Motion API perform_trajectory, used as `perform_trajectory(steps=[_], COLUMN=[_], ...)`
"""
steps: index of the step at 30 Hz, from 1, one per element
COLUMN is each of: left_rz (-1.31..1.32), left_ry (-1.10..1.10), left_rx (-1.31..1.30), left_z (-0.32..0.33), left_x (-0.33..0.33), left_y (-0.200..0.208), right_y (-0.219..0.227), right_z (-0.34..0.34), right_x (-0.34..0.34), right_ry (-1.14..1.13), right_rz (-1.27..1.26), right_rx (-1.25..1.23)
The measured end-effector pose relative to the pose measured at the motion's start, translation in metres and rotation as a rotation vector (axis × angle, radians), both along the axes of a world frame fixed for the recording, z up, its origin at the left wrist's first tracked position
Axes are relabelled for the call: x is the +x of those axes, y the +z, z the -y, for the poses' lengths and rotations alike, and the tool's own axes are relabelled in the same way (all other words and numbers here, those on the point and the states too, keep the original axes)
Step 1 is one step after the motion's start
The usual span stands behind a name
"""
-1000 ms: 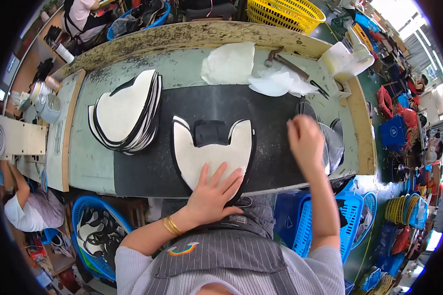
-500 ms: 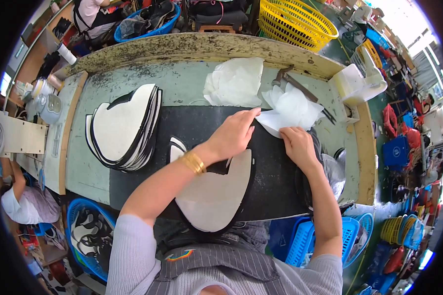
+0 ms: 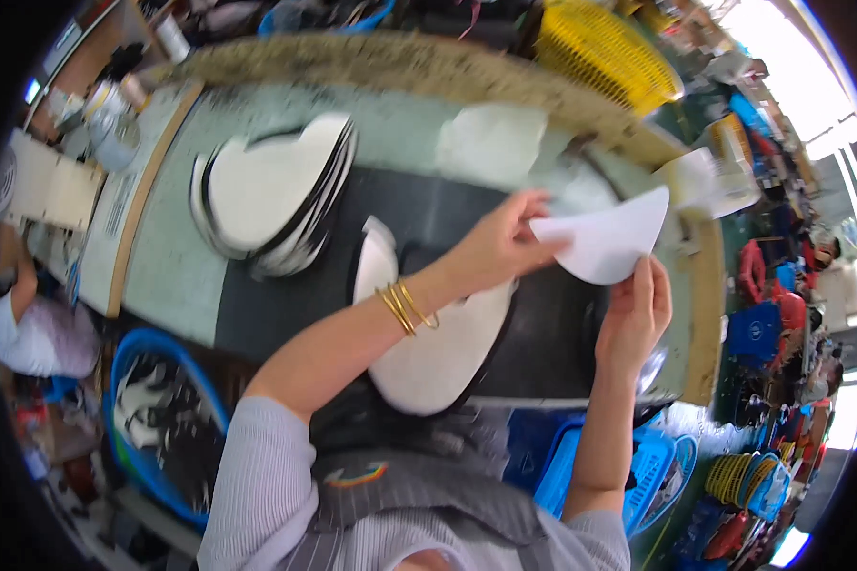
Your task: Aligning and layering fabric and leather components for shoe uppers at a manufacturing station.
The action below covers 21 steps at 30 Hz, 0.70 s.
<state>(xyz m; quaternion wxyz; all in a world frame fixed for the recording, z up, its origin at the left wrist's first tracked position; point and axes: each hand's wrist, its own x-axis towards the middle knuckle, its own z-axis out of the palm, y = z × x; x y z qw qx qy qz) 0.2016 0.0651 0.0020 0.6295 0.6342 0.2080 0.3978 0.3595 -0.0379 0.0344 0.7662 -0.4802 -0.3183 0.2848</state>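
Note:
A thin white curved sheet (image 3: 607, 240) is raised above the right part of the bench. My right hand (image 3: 633, 309) pinches its lower right edge. My left hand (image 3: 505, 246) is closed at its left tip, thumb across the sheet, slightly smeared by motion. Below my left forearm, a white shaped piece with a dark edge (image 3: 435, 357) lies on the black mat (image 3: 276, 309). Behind the raised sheet, a heap of translucent white sheets (image 3: 581, 190) is partly hidden and blurred. More pale sheets (image 3: 490, 143) lie to its left.
A stack of white pieces with black edges (image 3: 271, 181) stands on the bench's left. A wooden rim (image 3: 390, 62) bounds the back. A whitish plastic container (image 3: 709, 181) sits at the right corner. Blue baskets (image 3: 124, 381) (image 3: 647, 476) stand below the bench at both sides.
A curved white sheet has come up off the heap, now between my hands. My right hand has turned and moved right. The view has shifted and blurred.

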Motion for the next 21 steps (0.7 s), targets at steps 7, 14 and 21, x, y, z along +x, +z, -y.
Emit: perform_trajectory(steps=[7,14,21], left_rz=[-0.25,-0.644,-0.603], left_ry=[-0.052,0.144,0.132], left_rx=[-0.267,-0.197,-0.226], left_z=[0.065,0.097,0.098], left_x=[-0.126,-0.168,-0.179], left_y=[0.02,-0.016,-0.026], right_y=[-0.007,-0.068,-0.073], right_z=[0.027,0.052,0.05], right_x=[-0.06,-0.086,-0.09], right_ry=[0.402,0.579,0.655], right_rz=[0.252,0.475,0.592], right_rx=[-0.334,-0.556,-0.568])
